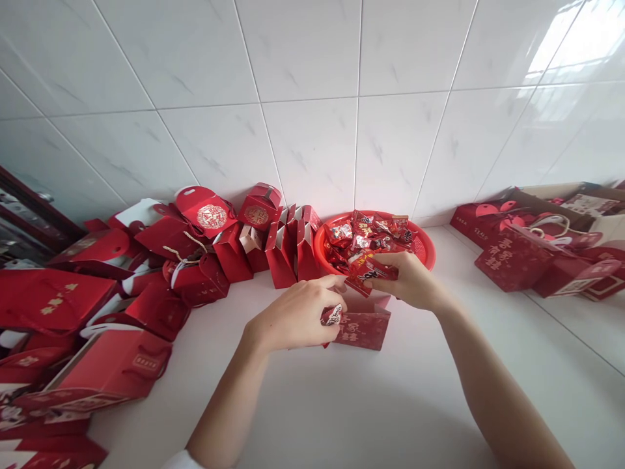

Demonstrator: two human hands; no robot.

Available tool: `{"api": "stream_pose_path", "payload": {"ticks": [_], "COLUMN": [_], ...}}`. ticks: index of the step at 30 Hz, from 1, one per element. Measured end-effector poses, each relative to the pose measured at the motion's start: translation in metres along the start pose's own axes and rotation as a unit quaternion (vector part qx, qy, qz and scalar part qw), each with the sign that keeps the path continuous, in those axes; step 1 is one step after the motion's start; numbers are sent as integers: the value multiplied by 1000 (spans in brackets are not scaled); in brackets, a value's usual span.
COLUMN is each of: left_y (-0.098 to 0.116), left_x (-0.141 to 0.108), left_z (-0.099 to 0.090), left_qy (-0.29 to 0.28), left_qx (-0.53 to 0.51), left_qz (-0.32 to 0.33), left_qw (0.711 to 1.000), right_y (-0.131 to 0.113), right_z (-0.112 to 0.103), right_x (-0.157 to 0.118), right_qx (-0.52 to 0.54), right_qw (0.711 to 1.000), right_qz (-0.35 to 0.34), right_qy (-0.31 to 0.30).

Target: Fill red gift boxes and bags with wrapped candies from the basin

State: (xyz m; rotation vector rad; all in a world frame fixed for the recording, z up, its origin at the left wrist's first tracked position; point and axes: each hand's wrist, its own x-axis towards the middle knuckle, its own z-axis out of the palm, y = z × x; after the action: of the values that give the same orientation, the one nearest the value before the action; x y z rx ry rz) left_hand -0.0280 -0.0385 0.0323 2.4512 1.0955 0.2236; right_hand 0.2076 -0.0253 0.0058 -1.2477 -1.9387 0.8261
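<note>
The right hand (413, 280) pinches a red packet (381, 268) between thumb and fingers, above the back edge of an open red paper box (364, 331). The left hand (293, 314) is closed around a small wrapped packet (333, 316) at the box's left side, its fingers hiding part of the printed front. Just behind the box, a red plastic basket (428, 251) holds a heap of similar packets. Upright red boxes (280, 257) stand left of the basket on the white counter (303, 410); more red cartons (512, 260) sit at far right, near the tiled wall (307, 146).
</note>
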Motion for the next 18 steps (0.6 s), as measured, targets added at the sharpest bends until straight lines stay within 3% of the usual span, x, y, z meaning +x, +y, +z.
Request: {"api": "stream_pose_path", "payload": {"ticks": [4,7,12,18], "left_y": [-2,-4,-8,-10], "left_x": [0,1,4,6], "left_z": [-1,-2,-2,-2], "left_qy": [-1,-11,-19,-23], "left_qx": [-11,-23,-55,-59], "left_qz": [-1,-3,-17,-3], "left_qw": [1000,1000,998,998], "right_y": [0,-3,-10,-23], "right_z": [-1,-5,-5,18], "right_x": [1,1,0,-3], "right_qx": [11,87,247,213], "right_qw": [999,993,966,973], "right_qz": [11,31,54,42], "right_qy": [36,76,53,84]}}
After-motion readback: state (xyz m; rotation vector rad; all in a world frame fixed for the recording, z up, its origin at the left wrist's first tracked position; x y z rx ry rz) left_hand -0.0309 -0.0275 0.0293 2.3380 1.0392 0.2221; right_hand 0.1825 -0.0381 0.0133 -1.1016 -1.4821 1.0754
